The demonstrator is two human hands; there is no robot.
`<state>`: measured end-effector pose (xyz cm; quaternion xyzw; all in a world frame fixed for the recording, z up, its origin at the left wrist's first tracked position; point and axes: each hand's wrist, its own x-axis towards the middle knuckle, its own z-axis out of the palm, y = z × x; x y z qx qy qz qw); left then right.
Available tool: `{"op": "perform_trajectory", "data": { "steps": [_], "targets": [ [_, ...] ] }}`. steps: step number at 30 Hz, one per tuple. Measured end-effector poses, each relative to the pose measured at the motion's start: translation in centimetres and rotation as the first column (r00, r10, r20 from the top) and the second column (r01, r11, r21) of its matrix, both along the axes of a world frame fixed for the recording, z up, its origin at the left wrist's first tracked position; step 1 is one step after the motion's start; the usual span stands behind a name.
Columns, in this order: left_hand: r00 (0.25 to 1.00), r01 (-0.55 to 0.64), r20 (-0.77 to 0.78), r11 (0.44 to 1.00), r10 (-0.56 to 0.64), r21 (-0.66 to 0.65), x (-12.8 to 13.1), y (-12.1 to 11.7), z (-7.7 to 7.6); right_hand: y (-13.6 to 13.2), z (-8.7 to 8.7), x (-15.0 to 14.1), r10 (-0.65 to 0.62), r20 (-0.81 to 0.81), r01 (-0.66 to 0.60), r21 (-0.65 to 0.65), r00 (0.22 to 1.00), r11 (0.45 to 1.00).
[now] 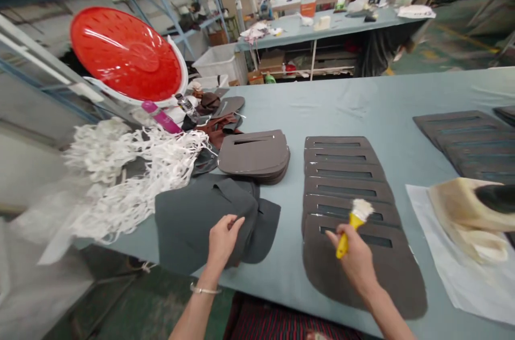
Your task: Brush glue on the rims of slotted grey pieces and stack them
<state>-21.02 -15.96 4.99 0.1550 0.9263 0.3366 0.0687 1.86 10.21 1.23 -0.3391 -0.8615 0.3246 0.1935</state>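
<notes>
In my right hand [356,259] is a yellow-handled brush [349,230], its pale bristles pointing up and away. The hand is above the nearest of several dark grey-brown panels [366,275], each with a long slot, overlapped in a column. My left hand [223,238] is over a pile of dark grey sheet pieces [187,222], thumb and fingers pinched together. Whether a sheet edge is between those fingertips I cannot make out. Just beyond the pile lies a stack of slotted brown panels [253,155].
White tangled strips [148,179] cover the table's left side, near a magenta bottle [161,117] and a red tub [129,56]. At right, a glue-stained cream container [462,216] stands on white paper [438,265]. More slotted panels [466,131] lie behind it.
</notes>
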Motion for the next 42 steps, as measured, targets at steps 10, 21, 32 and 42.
{"op": "perform_trajectory", "data": {
  "steps": [10, 21, 32, 42],
  "targets": [
    [0.992, -0.119, -0.041, 0.993, 0.118, -0.010, -0.3, -0.2, 1.3, -12.7, 2.7, -12.6, 0.114, -0.237, -0.212, -0.443, 0.965, 0.871],
    [0.983, 0.082, 0.185, 0.890, 0.003, -0.448, -3.7, -1.0, -0.8, -7.8, -0.2, -5.6, -0.103, -0.152, 0.041, -0.363, 0.983, 0.931],
    [0.885, 0.309, 0.331, 0.945, -0.326, 0.106, 16.2, 9.8, -9.4, 3.9, -4.3, 15.6, -0.391, 0.306, 0.385, 0.083, 0.868, 0.919],
    [0.866, 0.490, 0.080, 0.869, -0.494, 0.070, 17.1, 11.1, -8.3, 4.7, -4.7, 17.5, -0.333, 0.357, 0.270, 0.216, 0.873, 0.938]
  ]
}}
